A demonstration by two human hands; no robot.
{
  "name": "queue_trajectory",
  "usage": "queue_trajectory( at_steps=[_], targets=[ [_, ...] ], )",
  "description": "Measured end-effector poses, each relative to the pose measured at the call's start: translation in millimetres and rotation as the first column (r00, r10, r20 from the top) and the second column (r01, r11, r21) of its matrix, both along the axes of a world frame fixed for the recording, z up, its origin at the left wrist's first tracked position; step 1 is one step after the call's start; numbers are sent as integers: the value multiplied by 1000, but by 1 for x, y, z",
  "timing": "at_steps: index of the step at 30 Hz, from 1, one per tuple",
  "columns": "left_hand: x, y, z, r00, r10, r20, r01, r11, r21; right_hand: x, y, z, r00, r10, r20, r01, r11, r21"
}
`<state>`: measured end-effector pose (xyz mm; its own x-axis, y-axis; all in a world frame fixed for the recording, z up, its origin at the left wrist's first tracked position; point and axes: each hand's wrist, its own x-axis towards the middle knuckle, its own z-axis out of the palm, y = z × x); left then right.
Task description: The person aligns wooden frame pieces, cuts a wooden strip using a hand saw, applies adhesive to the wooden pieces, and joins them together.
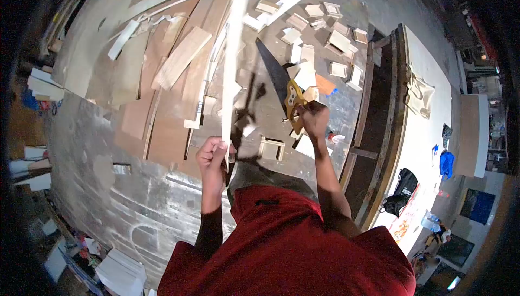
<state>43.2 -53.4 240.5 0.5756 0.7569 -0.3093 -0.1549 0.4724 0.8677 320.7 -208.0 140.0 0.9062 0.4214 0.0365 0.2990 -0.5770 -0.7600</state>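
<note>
My left hand [213, 154] is closed around the near end of a long, pale wooden strip [233, 57], which runs up and away past the top of the view. In my right hand [314, 118] is a handsaw [275, 71], gripped by its yellow handle. The dark blade points forward and to the left, apart from the strip. Below the blade, small wooden frames and offcuts lie on the floor, one small box-like frame [272, 148] close in front of me.
Brown boards and a wooden plank [184, 57] lie on the floor at left. Several small wooden frames [338, 42] are scattered ahead. On the right stands a long white-topped workbench [420, 139] with a cloth bag [418, 94] and a black bag [403, 192] on it.
</note>
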Motion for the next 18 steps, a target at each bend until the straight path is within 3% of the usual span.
queue_trajectory(
  at_steps=[1, 2, 5, 6, 7, 8, 9, 11, 14, 16, 17, 18],
  targets=[
    [2, -6, 3, 995, -53, -83, 59, 995, 75, 0, -11, 10, 997, -35, -71, 35, 999, -2],
    [7, -15, 6, 996, -62, -65, 70, 989, 133, -2, -28, 20, 988, -45, -145, 72, 981, 183],
    [18, -52, 13, 992, -120, -42, 125, 981, 146, -7, -93, 87, 930, -107, -353, 262, 865, 428],
    [26, -69, 23, 987, -152, -46, 157, 973, 169, -1, -129, 100, 962, -60, -266, 192, 842, 505],
    [34, -85, 25, 986, -158, -46, 164, 971, 174, -4, -154, 144, 951, -64, -303, 216, 838, 502],
    [43, -103, 27, 974, -217, -64, 226, 930, 291, 9, -197, 140, 961, -133, -244, 248, 807, 535],
    [51, -124, 28, 958, -272, -87, 284, 871, 400, 15, -240, 146, 986, -104, -127, 160, 792, 589],
    [71, -164, 31, 948, -297, -114, 315, 824, 472, 0, -281, 197, 958, -253, -135, 278, 697, 661],
    [102, -224, 34, 875, -414, -250, 478, 669, 569, -8, -376, 227, 951, -268, -152, 281, 554, 784],
    [119, -267, 30, 834, -474, -284, 545, 620, 565, -20, -433, 230, 943, -274, -190, 297, 433, 851],
    [128, -285, 27, 800, -510, -316, 591, 580, 561, -26, -459, 224, 907, -369, -205, 340, 353, 872],
    [135, -302, 10, 788, -518, -334, 600, 524, 604, -31, -484, 220, 907, -375, -191, 336, 370, 866]
  ],
)
